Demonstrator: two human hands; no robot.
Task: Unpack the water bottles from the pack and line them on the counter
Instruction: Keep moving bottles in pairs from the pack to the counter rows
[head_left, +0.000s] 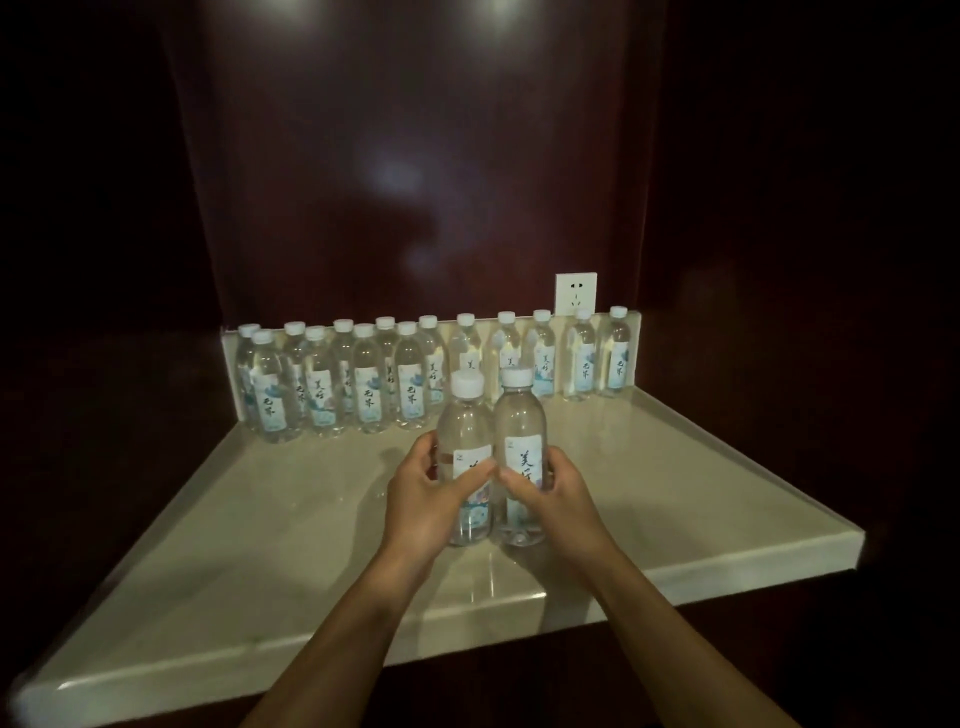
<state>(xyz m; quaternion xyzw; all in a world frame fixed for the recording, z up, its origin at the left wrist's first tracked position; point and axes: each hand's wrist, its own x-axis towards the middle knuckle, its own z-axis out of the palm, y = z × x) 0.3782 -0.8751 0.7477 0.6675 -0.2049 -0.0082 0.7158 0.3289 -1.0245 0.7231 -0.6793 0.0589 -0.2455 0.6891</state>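
Left hand: the left hand (422, 501) was wrapped around the lower half of the left-held bottle (466, 457), thumb laid across its label, fingers curled behind.
Right hand: the right hand (551, 493) was closed around the right-held bottle (519, 452), thumb pressed on the label front, fingertips seen at the label's right side.
Held bottles: two clear plastic bottles with white screw caps and pale blue labels bearing dark brush-style characters were kept upright, side by side and touching, over the middle of the counter (260, 545) toward its front edge; whether their bases rested on the surface could not be told.
Counter: a pale, glossy slab with a raised lip along its edges was seen, set in a dark wood niche.
Lined bottles: a row of matching bottles (582, 358) was ranged along the back edge, doubled into two staggered ranks (322, 384) at the back-left corner.
Wall: a white socket (575, 293) was mounted above the back edge, toward the right.
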